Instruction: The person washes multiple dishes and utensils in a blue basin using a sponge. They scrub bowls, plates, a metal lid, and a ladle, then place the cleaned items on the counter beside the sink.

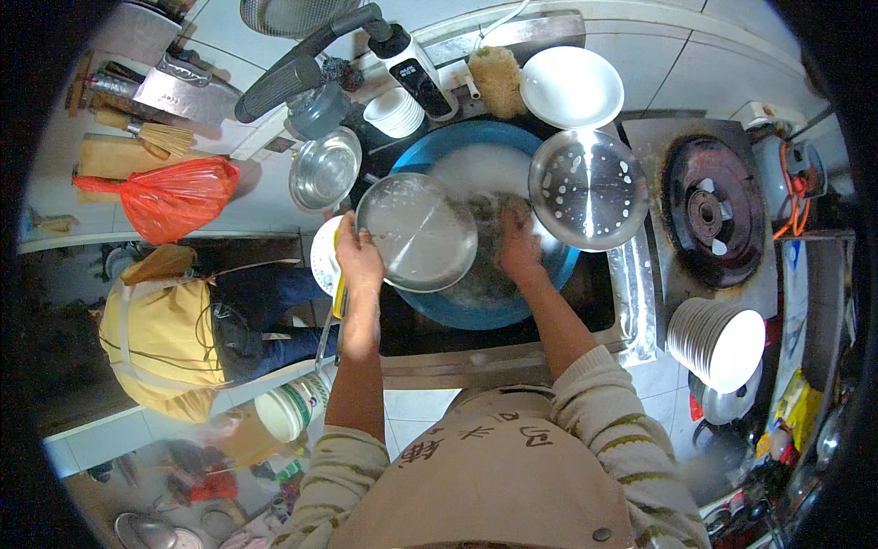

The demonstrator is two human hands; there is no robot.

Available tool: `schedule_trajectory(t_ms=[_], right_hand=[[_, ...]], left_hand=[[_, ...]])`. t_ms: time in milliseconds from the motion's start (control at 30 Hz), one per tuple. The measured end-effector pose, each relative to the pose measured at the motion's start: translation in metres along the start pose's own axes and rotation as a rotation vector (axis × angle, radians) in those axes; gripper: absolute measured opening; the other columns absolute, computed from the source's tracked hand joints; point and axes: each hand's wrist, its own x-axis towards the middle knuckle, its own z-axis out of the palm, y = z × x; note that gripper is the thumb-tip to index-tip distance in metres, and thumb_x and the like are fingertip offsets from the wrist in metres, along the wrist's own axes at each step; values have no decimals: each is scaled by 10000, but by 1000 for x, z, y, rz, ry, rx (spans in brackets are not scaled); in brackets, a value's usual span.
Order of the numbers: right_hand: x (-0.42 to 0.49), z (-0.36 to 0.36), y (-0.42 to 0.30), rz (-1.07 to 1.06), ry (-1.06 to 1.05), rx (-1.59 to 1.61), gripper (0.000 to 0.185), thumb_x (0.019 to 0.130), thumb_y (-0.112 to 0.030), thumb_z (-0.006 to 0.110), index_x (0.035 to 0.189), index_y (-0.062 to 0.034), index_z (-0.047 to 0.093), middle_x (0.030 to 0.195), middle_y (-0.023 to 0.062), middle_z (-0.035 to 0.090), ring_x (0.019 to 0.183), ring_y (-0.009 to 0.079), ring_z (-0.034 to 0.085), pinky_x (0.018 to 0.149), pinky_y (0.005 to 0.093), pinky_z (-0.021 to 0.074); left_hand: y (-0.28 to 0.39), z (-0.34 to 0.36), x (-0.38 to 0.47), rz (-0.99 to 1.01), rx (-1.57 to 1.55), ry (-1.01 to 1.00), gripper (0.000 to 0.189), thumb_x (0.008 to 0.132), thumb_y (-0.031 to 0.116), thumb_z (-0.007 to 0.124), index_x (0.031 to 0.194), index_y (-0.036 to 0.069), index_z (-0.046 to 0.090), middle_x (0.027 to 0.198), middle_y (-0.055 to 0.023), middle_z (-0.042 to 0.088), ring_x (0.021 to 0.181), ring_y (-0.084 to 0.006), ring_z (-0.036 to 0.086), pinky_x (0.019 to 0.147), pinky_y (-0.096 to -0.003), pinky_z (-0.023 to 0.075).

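Note:
My left hand [360, 255] grips the left rim of a round metal plate [418, 233], held tilted over a blue plastic basin [483, 317] of cloudy water. Beside the plate's right edge, my right hand [519, 237] is on or close to a dark, blurred scrubber [485, 209]; whether the fingers grip it is unclear. A second metal plate [588, 191] with white suds spots rests at the basin's right rim. Behind it lies a white bowl [571, 88]. A metal bowl [325, 169] and a stack of small white cups [394, 113] stand at the back left.
A gas burner [706, 213] and a stack of white plates [717, 343] are at right. Cleavers [185, 89] and a red plastic bag [180, 199] hang at left. Another person in yellow [161, 336] is at left. A faucet [295, 75] and sponge [495, 81] are behind.

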Motion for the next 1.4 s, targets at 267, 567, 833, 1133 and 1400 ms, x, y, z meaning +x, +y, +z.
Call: schedule_trajectory(t_ms=[267, 567, 833, 1133, 1400], right_hand=[[-37, -65, -35, -22, -485, 1401, 324, 736, -133, 654, 1044, -66, 576, 980, 78, 606, 846, 177, 572, 730, 325, 479], [-14, -132, -140, -781, 199, 693, 280, 764, -194, 610, 1021, -83, 590, 862, 122, 523, 795, 259, 535, 690, 362, 454], [-16, -51, -76, -123, 86, 760, 254, 868, -241, 500, 961, -17, 576, 873, 185, 554, 798, 268, 554, 711, 368, 439], [-7, -98, -110, -321, 236, 703, 221, 848, -199, 498, 1036, -99, 557, 966, 223, 549, 914, 394, 519, 778, 483, 428], [-45, -38, 5, -613, -255, 241, 330, 892, -272, 429, 1164, -88, 459, 1109, 173, 511, 1020, 346, 483, 859, 462, 395]], left_hand=[[-48, 28, -22, -1016, -1242, -621, 263, 810, 118, 550, 1063, 111, 480, 755, -44, 557, 494, -155, 505, 405, -280, 440], [-30, 65, -108, -1304, -1848, -928, 371, 830, 449, 510, 933, 93, 504, 769, -69, 524, 584, -155, 507, 460, -274, 445], [-9, 34, -82, -1230, -1655, -827, 441, 820, 503, 502, 972, 89, 520, 706, -91, 547, 487, -188, 506, 388, -266, 431], [-22, 53, -86, -933, -1962, -1336, 445, 877, 457, 425, 1153, 113, 481, 966, -134, 582, 811, -206, 600, 591, -290, 524], [68, 87, -46, -521, -748, -712, 375, 893, 177, 487, 1219, -5, 452, 1119, -120, 554, 966, -192, 547, 812, -300, 448]])
